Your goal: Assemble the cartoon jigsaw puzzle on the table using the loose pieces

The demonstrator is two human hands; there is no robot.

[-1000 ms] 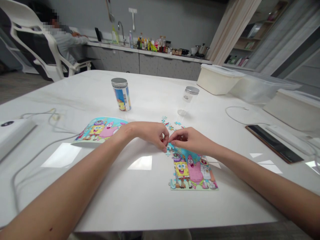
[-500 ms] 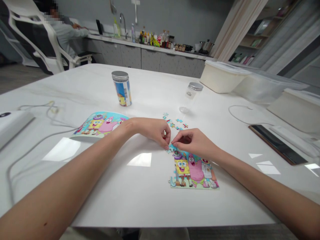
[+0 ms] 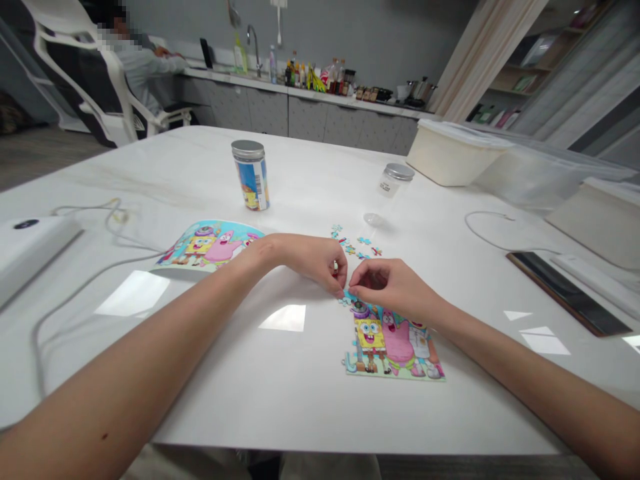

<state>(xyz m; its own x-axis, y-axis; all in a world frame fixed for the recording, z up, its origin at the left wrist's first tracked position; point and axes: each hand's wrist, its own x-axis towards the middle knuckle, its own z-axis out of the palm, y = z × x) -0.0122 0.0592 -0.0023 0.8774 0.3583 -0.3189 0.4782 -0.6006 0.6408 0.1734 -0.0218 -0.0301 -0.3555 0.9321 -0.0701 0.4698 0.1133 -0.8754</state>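
A partly assembled jigsaw puzzle [image 3: 397,343] with cartoon figures lies flat near the table's front edge; its left and upper edges are uneven. At its upper left corner my right hand [image 3: 395,283] pinches a light blue jigsaw piece [image 3: 349,294]. My left hand [image 3: 320,262] comes in from the other side, fingers curled and pinched on the same blue area; a bit of red and white shows within its curl. Several loose pieces [image 3: 364,241] are scattered just beyond my hands. A curved picture sheet [image 3: 220,245] with the same figures lies left, partly behind my left forearm.
A printed jar with a metal lid [image 3: 251,177] stands behind the sheet, and a clear jar [image 3: 395,187] to its right. Storage boxes [image 3: 453,153] line the right side. A dark phone-like slab [image 3: 565,293], cables and a white device [image 3: 35,253] lie around. A person sits far left.
The view has shifted slightly, so everything sits a little further right. Both hands keep nearly the same pose at the puzzle's upper left corner.
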